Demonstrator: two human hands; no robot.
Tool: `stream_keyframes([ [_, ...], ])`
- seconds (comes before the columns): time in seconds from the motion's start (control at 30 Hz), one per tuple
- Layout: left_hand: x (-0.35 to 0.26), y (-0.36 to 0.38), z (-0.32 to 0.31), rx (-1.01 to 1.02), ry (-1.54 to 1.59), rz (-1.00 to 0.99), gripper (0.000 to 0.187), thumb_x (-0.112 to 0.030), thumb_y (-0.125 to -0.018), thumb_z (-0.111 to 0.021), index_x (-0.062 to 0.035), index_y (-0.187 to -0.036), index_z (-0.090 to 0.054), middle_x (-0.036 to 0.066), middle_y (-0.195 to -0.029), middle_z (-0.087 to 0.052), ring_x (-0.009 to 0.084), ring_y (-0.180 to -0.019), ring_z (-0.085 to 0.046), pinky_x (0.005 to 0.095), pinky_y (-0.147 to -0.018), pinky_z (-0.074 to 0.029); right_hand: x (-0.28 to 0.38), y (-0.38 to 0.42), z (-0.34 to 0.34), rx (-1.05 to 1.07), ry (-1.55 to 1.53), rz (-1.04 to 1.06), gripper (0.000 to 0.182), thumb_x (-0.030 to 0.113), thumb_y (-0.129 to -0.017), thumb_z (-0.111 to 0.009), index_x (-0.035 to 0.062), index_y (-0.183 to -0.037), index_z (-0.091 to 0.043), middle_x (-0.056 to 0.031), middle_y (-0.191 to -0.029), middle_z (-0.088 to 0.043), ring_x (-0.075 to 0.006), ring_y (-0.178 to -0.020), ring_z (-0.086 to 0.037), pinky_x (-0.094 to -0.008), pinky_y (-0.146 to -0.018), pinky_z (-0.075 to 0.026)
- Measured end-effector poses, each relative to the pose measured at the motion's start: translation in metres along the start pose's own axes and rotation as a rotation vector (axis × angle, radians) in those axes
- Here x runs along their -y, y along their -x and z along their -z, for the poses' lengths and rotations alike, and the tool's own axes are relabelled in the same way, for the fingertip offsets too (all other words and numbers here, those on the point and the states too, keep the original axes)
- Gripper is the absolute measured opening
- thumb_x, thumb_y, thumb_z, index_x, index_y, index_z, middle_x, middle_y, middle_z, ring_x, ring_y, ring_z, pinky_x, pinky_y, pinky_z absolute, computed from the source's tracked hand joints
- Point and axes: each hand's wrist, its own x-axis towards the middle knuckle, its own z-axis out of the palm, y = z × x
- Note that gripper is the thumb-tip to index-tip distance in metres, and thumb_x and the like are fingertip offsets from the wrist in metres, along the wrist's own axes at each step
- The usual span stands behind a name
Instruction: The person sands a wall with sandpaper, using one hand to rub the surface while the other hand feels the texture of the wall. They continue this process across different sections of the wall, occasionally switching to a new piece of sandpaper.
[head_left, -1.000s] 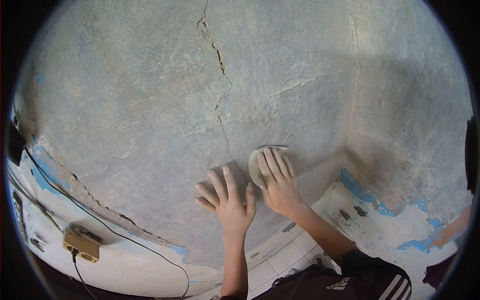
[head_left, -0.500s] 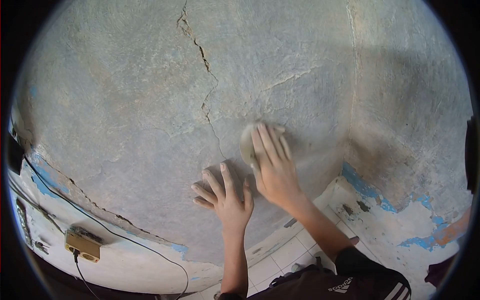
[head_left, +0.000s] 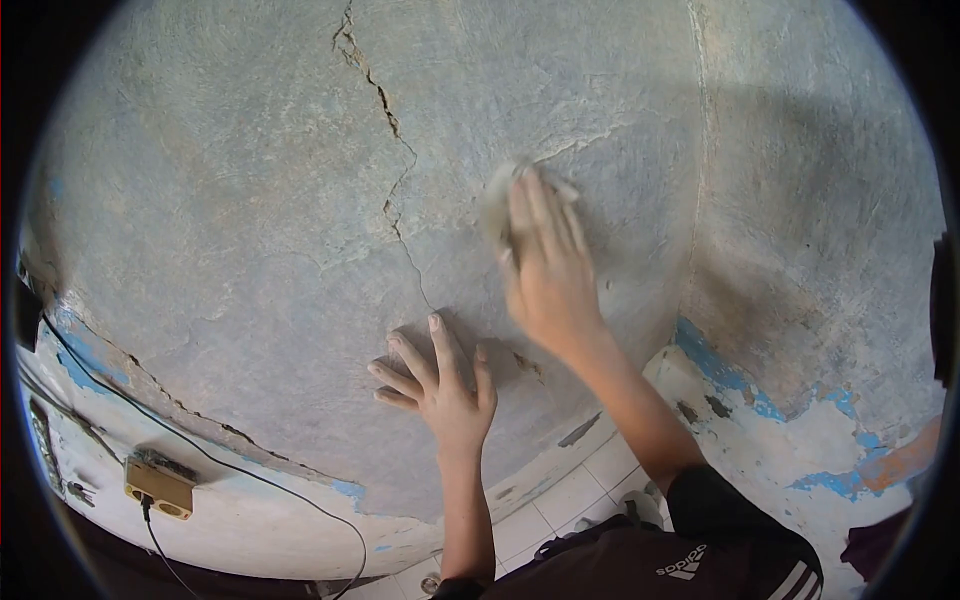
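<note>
My right hand (head_left: 550, 265) presses a pale, roundish pad (head_left: 497, 205) flat against the grey plastered wall (head_left: 260, 190); the pad is blurred and mostly under the fingers. Lower and to the left, my left hand (head_left: 447, 385) rests on the same wall with its fingers spread, holding nothing. A jagged crack (head_left: 383, 100) runs down the wall and ends just above the left fingertips. A raised ridge in the plaster (head_left: 580, 147) shows above my right hand.
At the lower left, a yellowish socket box (head_left: 160, 487) has a black plug in it, and a dark cable (head_left: 235, 468) curves below the wall's chipped edge. The wall's corner (head_left: 697, 190) stands to the right, with peeling blue paint (head_left: 712, 360) beneath. White floor tiles (head_left: 558, 503) show below.
My right hand and the pad have moved up the wall, uncovering a small brownish mark. The left hand stays spread on the wall. The view has shifted slightly.
</note>
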Motion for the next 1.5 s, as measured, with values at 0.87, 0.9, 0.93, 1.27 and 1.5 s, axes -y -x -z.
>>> stream_keyframes([
  [0.87, -0.137, -0.055, -0.046, -0.132, 0.121, 0.199, 0.079, -0.04, -0.099, -0.059, -0.0076, -0.161, -0.021, 0.03, -0.166, 0.002, 0.0554, -0.149, 0.015, 0.0751, -0.11, 0.006, -0.168, 0.07, 0.012, 0.22, -0.146, 0.18, 0.064, 0.029, -0.102, -0.046, -0.0083, -0.153, -0.031, -0.0352, -0.154, -0.034, -0.0525, -0.144, -0.03, -0.0588, -0.12, -0.02],
  [0.9, -0.144, -0.059, -0.049, -0.127, 0.122, 0.196, 0.079, -0.04, -0.099, -0.059, -0.0076, -0.161, -0.021, 0.03, -0.166, 0.002, 0.0554, -0.149, 0.015, 0.0751, -0.11, 0.006, -0.179, 0.062, 0.017, 0.208, -0.172, 0.175, 0.064, 0.028, -0.102, -0.047, -0.0081, -0.153, -0.031, -0.035, -0.154, -0.034, -0.053, -0.144, -0.03, -0.0588, -0.12, -0.02],
  [0.93, -0.151, -0.064, -0.051, -0.119, 0.107, 0.176, 0.08, -0.04, -0.1, -0.058, -0.0069, -0.161, -0.021, 0.03, -0.166, 0.001, 0.0543, -0.149, 0.015, 0.074, -0.111, 0.007, -0.19, 0.048, 0.021, 0.21, -0.173, 0.171, 0.064, 0.028, -0.102, -0.047, -0.0081, -0.153, -0.031, -0.035, -0.154, -0.034, -0.053, -0.144, -0.03, -0.0588, -0.12, -0.02],
  [1.27, -0.216, -0.061, -0.097, 0.059, 0.004, 0.082, 0.075, -0.038, -0.097, -0.062, -0.0126, -0.16, -0.03, 0.029, -0.166, -0.006, 0.0563, -0.149, 0.014, 0.0747, -0.111, 0.007, -0.231, 0.115, 0.003, 0.277, -0.231, -0.019, 0.072, 0.028, -0.097, -0.054, -0.0101, -0.153, -0.029, -0.0374, -0.155, -0.029, -0.0554, -0.145, -0.025, -0.0641, -0.118, -0.017],
  [1.5, -0.228, -0.043, -0.115, 0.161, -0.061, 0.063, 0.077, -0.038, -0.094, -0.065, -0.0208, -0.161, -0.029, 0.027, -0.167, -0.001, 0.056, -0.149, 0.015, 0.074, -0.112, 0.006, -0.276, 0.038, 0.026, 0.083, -0.175, -0.111, 0.072, 0.031, -0.099, -0.051, -0.013, -0.152, -0.028, -0.0375, -0.155, -0.028, -0.054, -0.146, -0.025, -0.0613, -0.119, -0.016],
])
